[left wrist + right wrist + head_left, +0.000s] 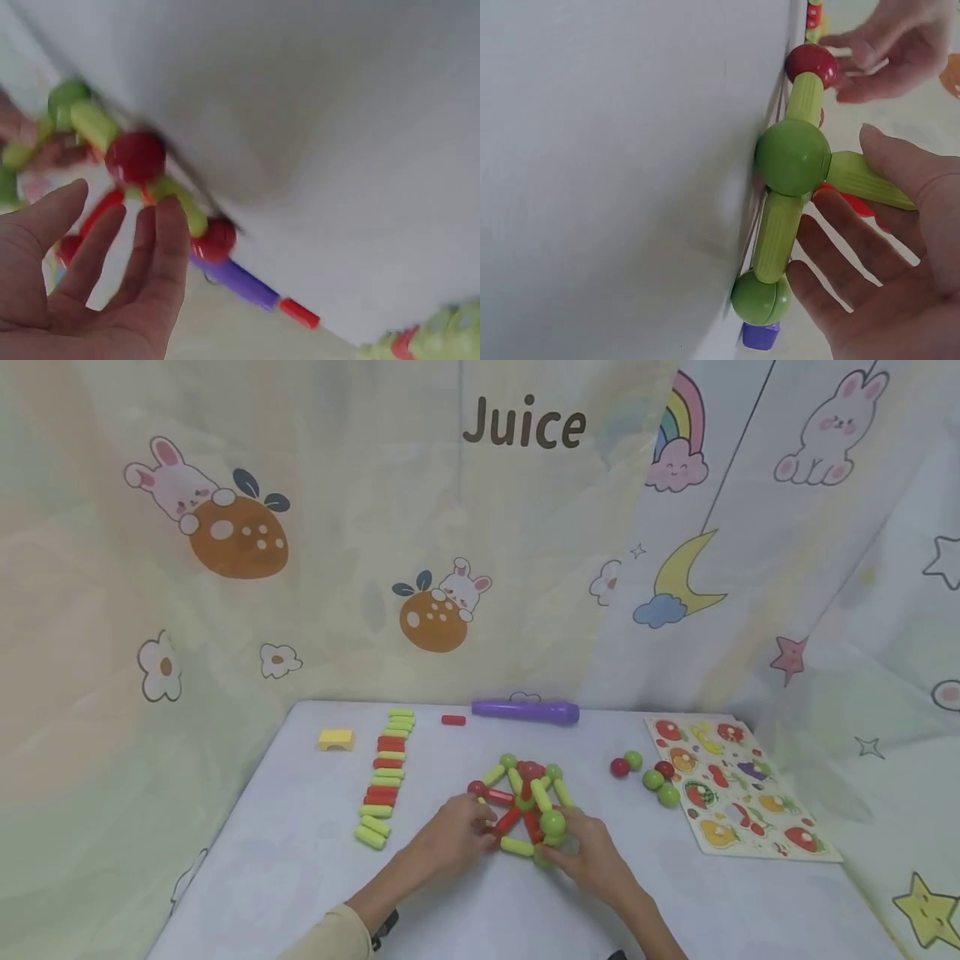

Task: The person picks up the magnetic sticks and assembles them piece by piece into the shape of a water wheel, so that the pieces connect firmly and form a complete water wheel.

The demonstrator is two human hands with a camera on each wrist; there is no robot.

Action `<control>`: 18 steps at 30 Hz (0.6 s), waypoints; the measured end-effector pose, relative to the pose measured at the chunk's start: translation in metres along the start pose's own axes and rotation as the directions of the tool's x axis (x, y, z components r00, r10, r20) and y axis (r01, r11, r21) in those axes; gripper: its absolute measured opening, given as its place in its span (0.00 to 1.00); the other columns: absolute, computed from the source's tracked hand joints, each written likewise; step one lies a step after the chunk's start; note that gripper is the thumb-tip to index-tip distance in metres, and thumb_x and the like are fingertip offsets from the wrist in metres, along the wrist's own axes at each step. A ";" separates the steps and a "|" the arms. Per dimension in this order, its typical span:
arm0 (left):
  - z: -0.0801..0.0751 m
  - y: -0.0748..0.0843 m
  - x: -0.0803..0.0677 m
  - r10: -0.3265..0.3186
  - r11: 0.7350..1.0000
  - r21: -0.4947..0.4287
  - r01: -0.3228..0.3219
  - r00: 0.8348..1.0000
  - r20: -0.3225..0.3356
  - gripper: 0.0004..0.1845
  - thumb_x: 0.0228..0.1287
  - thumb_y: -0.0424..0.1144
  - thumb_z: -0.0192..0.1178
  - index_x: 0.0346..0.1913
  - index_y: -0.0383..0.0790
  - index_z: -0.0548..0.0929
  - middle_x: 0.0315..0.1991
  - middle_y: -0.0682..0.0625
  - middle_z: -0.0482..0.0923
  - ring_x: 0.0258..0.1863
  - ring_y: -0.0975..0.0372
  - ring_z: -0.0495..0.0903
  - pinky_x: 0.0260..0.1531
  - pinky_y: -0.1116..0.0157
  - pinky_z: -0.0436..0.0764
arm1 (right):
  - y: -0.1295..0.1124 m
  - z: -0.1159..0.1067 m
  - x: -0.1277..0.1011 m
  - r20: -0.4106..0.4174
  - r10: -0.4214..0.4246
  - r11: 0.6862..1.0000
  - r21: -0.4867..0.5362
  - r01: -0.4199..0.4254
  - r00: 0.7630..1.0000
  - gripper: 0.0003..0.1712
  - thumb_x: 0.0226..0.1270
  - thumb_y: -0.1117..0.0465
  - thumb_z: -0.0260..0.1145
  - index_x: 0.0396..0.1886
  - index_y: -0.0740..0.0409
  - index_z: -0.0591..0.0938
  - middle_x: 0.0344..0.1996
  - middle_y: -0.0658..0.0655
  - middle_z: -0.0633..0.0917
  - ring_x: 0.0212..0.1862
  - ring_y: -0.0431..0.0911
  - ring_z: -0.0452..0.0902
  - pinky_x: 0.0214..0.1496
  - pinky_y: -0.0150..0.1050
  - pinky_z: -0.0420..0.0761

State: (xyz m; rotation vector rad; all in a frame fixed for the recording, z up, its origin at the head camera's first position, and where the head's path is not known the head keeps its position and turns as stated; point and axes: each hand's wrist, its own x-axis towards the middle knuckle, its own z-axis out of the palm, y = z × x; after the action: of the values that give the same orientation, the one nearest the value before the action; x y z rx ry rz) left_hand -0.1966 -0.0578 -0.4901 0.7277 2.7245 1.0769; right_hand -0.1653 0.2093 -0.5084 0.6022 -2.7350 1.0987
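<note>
A frame of green and red rods joined by balls stands mid-table in the head view, its front edge a green rod [517, 846]. My left hand [459, 828] is at its left side. In the left wrist view those fingers are extended, fingertips right by a rod and a red ball [136, 157]. My right hand [592, 852] is at the right front corner, beside a raised green ball [552, 822]. In the right wrist view its fingers spread loosely near a green corner ball [793, 157], and a rod [866, 180] passes between thumb and fingers.
A column of green and red rods [387, 773] lies left, near a yellow block [336, 740]. Behind are a loose red rod [453, 720] and a purple microphone-shaped toy [525, 711]. Several loose balls [653, 779] sit right, beside a fruit picture board [742, 789].
</note>
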 end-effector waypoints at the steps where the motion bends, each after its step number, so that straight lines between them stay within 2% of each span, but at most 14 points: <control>1: -0.007 -0.003 0.010 -0.014 1.000 -0.006 0.014 1.000 0.006 0.15 0.71 0.37 0.73 0.58 0.39 0.90 0.47 0.51 0.86 0.45 0.63 0.80 0.46 0.64 0.85 | 0.001 0.000 0.000 0.005 0.004 1.000 0.011 -0.004 1.000 0.12 0.63 0.56 0.83 0.43 0.50 0.90 0.53 0.53 0.91 0.60 0.53 0.86 0.65 0.55 0.83; 4: -0.031 -0.017 0.046 -0.057 0.998 0.020 0.057 0.997 -0.047 0.17 0.74 0.36 0.69 0.61 0.35 0.87 0.55 0.43 0.87 0.54 0.53 0.83 0.55 0.54 0.86 | 0.005 -0.002 0.000 0.018 0.019 0.999 0.032 -0.019 1.000 0.12 0.63 0.57 0.83 0.43 0.49 0.89 0.46 0.48 0.91 0.52 0.45 0.86 0.60 0.49 0.86; 6: -0.043 -0.032 0.073 -0.062 0.991 0.112 0.075 0.991 -0.115 0.18 0.75 0.33 0.68 0.63 0.33 0.85 0.58 0.39 0.85 0.60 0.47 0.82 0.62 0.49 0.83 | 0.007 -0.003 -0.001 0.040 0.048 0.998 0.036 -0.049 0.998 0.12 0.64 0.55 0.83 0.43 0.48 0.88 0.42 0.44 0.89 0.47 0.40 0.83 0.55 0.45 0.86; 9: -0.051 -0.057 0.107 -0.101 0.959 0.246 0.138 0.982 -0.157 0.22 0.77 0.31 0.64 0.70 0.30 0.80 0.68 0.35 0.79 0.71 0.43 0.75 0.72 0.47 0.76 | 0.009 -0.004 -0.004 0.069 0.089 0.995 0.032 -0.092 0.994 0.12 0.63 0.54 0.83 0.41 0.47 0.87 0.37 0.41 0.85 0.42 0.37 0.78 0.50 0.42 0.85; 11: -0.054 -0.071 0.124 -0.131 0.929 0.328 0.172 0.981 -0.143 0.24 0.78 0.30 0.62 0.73 0.30 0.77 0.72 0.34 0.75 0.75 0.43 0.72 0.74 0.47 0.73 | 0.009 -0.004 -0.005 0.082 0.090 0.995 0.036 -0.094 0.993 0.12 0.63 0.53 0.82 0.41 0.48 0.87 0.37 0.41 0.84 0.42 0.36 0.77 0.49 0.40 0.84; 14: -0.056 -0.086 0.138 -0.176 0.880 0.429 0.205 0.979 -0.105 0.22 0.80 0.30 0.60 0.72 0.30 0.76 0.67 0.34 0.77 0.70 0.43 0.75 0.72 0.48 0.75 | 0.009 -0.003 -0.005 0.075 0.037 0.998 0.044 -0.040 0.997 0.14 0.63 0.53 0.83 0.44 0.50 0.89 0.41 0.45 0.89 0.46 0.38 0.81 0.53 0.41 0.85; 16: -0.057 -0.091 0.144 -0.156 0.851 0.489 0.189 0.982 -0.108 0.18 0.78 0.30 0.61 0.66 0.29 0.80 0.58 0.36 0.81 0.61 0.45 0.79 0.67 0.49 0.80 | 0.008 -0.003 -0.004 0.060 -0.005 0.999 0.047 0.002 0.998 0.15 0.62 0.53 0.83 0.46 0.50 0.89 0.46 0.46 0.91 0.51 0.41 0.84 0.58 0.44 0.86; 18: -0.055 -0.094 0.148 -0.110 0.829 0.536 0.159 0.986 -0.123 0.14 0.77 0.29 0.63 0.60 0.29 0.82 0.48 0.38 0.81 0.52 0.47 0.80 0.60 0.51 0.84 | 0.009 -0.004 -0.003 0.048 -0.031 0.999 0.045 0.029 0.998 0.16 0.62 0.54 0.83 0.47 0.49 0.89 0.49 0.46 0.92 0.54 0.42 0.86 0.62 0.46 0.86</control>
State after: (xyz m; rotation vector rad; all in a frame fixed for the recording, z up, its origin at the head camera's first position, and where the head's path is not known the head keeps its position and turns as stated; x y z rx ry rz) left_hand -0.3788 -0.0801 -0.5036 0.5371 3.1297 0.2887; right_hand -0.1661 0.2192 -0.5122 0.6830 -2.7390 1.1558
